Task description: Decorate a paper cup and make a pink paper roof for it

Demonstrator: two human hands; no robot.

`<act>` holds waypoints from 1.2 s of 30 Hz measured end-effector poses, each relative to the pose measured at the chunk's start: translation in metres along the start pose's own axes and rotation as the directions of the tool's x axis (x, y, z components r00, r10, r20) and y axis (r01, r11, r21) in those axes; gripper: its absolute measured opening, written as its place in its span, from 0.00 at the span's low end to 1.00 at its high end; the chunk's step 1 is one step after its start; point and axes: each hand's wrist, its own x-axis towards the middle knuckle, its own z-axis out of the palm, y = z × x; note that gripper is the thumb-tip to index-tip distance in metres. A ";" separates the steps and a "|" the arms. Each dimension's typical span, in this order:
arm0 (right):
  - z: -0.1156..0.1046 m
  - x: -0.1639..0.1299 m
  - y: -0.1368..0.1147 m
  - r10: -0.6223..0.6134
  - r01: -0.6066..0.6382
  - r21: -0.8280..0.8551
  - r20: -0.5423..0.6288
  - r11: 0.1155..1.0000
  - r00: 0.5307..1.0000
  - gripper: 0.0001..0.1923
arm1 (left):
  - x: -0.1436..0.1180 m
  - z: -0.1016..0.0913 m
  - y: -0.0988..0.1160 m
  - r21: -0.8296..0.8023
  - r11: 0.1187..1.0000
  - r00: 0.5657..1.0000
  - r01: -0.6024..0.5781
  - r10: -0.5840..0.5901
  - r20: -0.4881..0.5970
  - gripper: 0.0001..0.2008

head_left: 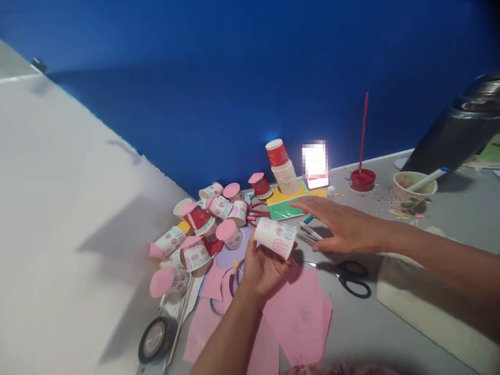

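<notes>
My left hand [265,268] holds a white paper cup [275,237] tilted on its side, its wall coloured with pink and blue drawings. The palm faces up beneath the cup. To its right, my right hand [344,226] is open, thumb and fingers apart, with nothing in it. It hovers over some pens [310,232] and near a green and yellow packet [287,208]. Black-handled scissors [344,273] lie just below it. Under my left forearm are cut sheets of pink paper [300,312].
Several decorated cups with pink discs [197,252] crowd the left by the wall. Behind them rise a stack of paper cups [285,174] and a lit phone [315,164]. Rightward are a red pot [362,179], a cup with a marker [412,190], a dark flask [449,125] and black tape [156,341] at lower left.
</notes>
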 end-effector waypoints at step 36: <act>0.039 -0.062 0.002 0.258 -0.225 -0.139 0.298 0.964 0.919 0.23 | -0.003 0.005 -0.002 0.711 0.478 0.725 -0.516 0.686 0.065 0.40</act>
